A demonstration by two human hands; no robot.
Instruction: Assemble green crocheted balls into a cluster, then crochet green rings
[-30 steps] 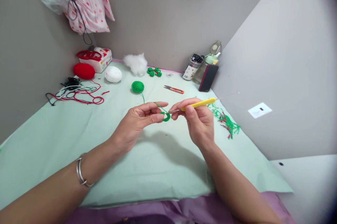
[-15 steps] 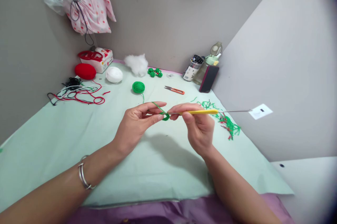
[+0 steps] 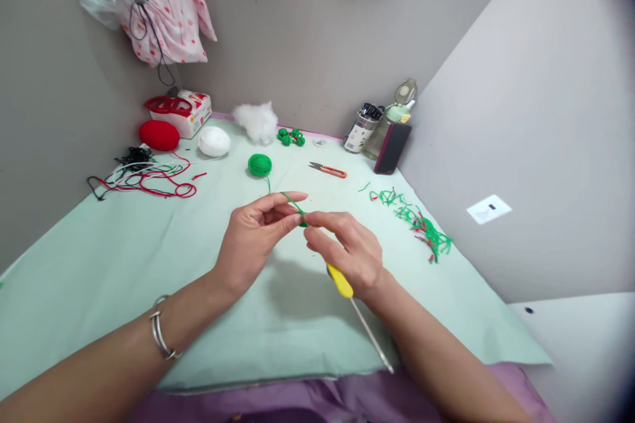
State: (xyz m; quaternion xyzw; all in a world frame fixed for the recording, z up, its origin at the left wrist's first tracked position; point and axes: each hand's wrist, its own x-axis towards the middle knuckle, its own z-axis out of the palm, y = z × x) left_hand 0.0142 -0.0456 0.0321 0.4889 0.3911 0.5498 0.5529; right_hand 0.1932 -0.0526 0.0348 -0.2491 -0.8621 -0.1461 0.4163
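My left hand (image 3: 251, 234) pinches a small piece of green crochet (image 3: 303, 222) between thumb and fingers. Green yarn runs over its raised index finger, and a strand leads back to the green yarn ball (image 3: 260, 165). My right hand (image 3: 350, 247) has its fingertips at the right side of the crochet piece. Tucked in its lower fingers is a crochet hook (image 3: 341, 281) with a yellow handle, its metal shaft slanting down toward the table's front edge. The hook's other end is hidden by the hand.
Orange thread snips (image 3: 327, 169) lie behind my hands. Green and red yarn scraps (image 3: 421, 228) are at right, below a propped phone (image 3: 393, 149). Farther back sit white stuffing (image 3: 256, 122) and small green crocheted pieces (image 3: 291, 137). Red (image 3: 159, 136) and white yarn balls (image 3: 214, 141) stand left.
The crochet hook has come away from the crochet piece and swung from level to pointing down in my right hand. That hand's fingertips now touch the piece; the left hand barely moved.
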